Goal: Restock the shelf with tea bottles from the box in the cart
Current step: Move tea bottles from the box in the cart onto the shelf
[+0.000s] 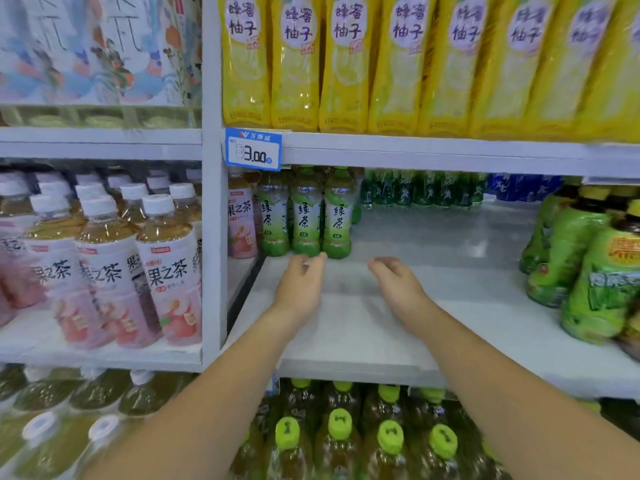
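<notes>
Left hand (300,287) & right hand (398,284): fingers relaxed, empty. Tea bottles (306,220) at 12 o'clock: prob. heavy, slick; grip mid-body.

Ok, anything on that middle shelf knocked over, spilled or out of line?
Nothing is fallen or spilled. The three green tea bottles stand upright in a row, but well back from the front of the shelf, with bare shelf to their right. The big green bottles at right look tilted, perhaps only from the wide lens.
</notes>
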